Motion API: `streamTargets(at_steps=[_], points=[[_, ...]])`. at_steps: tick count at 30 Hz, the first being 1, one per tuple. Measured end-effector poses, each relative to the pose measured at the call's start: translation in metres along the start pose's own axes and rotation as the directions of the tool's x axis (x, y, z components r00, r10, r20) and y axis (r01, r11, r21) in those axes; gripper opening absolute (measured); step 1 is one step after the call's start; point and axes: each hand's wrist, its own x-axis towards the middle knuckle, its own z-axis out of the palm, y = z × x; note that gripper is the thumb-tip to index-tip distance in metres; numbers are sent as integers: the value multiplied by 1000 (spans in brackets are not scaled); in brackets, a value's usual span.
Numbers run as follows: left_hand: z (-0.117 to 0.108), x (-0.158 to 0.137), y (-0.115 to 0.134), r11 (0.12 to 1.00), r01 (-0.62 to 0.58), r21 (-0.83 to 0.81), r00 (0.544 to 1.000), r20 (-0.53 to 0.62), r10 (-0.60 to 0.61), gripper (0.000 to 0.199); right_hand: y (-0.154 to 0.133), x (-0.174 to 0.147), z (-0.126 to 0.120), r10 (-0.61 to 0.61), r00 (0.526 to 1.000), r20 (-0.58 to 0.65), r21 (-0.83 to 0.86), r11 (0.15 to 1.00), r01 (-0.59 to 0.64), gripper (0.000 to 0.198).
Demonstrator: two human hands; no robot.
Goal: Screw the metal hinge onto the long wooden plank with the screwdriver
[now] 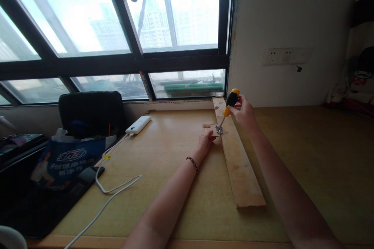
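A screwdriver [233,100] with a yellow and black handle is gripped by my right hand [244,111]. Its metal shaft slants down to the left, and the tip meets a small metal hinge [219,129]. The hinge lies across the joint between a small wooden block [208,127] and a long wooden board [241,171]. My left hand [207,142], with a braided bracelet at the wrist, is closed on the near edge of the small block. The long board lies flat on the table, running away from me towards the window.
The table [163,155] stands against a window and a wall with sockets [280,56]. A white power bank [138,125] lies at the left with a white cable [117,192] trailing from it. A black chair [92,111] and a blue bag [71,159] are beyond the left edge.
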Motion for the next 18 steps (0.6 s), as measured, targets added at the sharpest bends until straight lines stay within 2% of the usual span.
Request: streamTargets(at_steps=[9,15,18], points=[[0,-2,2,998,45,32,996,78,-48,17,1,0,1,8,1000,16,-33,999,-7,42],[0,-2,1,999,25,39,997,69,-27,20,-2,1,0,11,999,39,-64,998,-8,42],[-1,-3,1,999,-5,37,996,91,2,23,0,1,-1,18,1000,4,-119,993,-17,43]])
